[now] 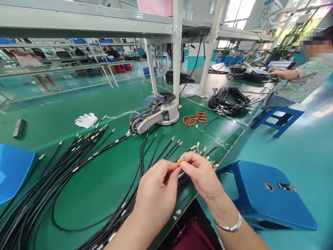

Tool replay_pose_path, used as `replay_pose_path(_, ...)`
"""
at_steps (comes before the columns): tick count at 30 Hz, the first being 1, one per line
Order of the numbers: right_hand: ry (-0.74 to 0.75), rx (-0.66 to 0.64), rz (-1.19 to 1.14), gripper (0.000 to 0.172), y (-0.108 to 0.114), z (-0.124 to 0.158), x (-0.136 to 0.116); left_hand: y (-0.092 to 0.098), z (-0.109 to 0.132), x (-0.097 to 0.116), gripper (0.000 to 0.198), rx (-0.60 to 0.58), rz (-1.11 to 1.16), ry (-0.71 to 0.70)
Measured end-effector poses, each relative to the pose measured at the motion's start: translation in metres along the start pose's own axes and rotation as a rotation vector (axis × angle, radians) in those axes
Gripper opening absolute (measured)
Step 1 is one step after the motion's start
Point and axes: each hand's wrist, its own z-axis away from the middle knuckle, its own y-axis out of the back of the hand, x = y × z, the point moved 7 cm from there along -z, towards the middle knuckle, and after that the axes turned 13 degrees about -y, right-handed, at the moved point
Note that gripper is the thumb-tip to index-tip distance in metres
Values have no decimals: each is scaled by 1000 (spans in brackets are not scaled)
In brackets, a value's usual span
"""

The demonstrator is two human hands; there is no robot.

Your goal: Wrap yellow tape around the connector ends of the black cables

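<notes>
Both hands meet over the table's front edge, pinching a small cable end with yellow tape and a metallic connector. My left hand grips the black cable just behind the connector, thumb against forefinger. On the other side, my right hand has thumb and forefinger pressed on the yellow-taped tip. Below and around them a bundle of black cables lies on the green table, connectors pointing away from me. A second black cable bundle curves across the left side.
A tape dispenser stands beyond the hands, with orange-handled scissors to its right. A white glove and a blue bin are at left. Coiled cables lie farther back. A blue stool stands at right; a co-worker sits beyond.
</notes>
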Motion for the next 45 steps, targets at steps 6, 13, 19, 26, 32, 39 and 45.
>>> replay_pose_path(6, 8, 15, -43, 19, -5, 2, -1, 1, 4, 21, 13, 69, -278, -349)
replay_pose_path(13, 52, 22, -3, 20, -6, 1, -2, -4, 6, 27, 16, 74, -412, -505)
replay_pose_path(19, 86, 14, 45, 19, -6, 2, -6, 0, 3, 22, 14, 54, -302, -405)
replay_pose_path(26, 182, 98, 50, 18, -7, 0, -5, -9, 8, 19, 16, 61, -338, -480)
replay_pose_path(32, 69, 56, 223, 20, -1, -4, -11, -1, -5, -11, 14, -2, -33, -43)
replay_pose_path(39, 187, -30, 435, 25, 8, 0, -46, -8, -8, -35, 20, -90, 700, 420)
replay_pose_path(45, 124, 18, 481, 17, 1, -6, -46, -24, -5, -37, 18, -208, 960, 438)
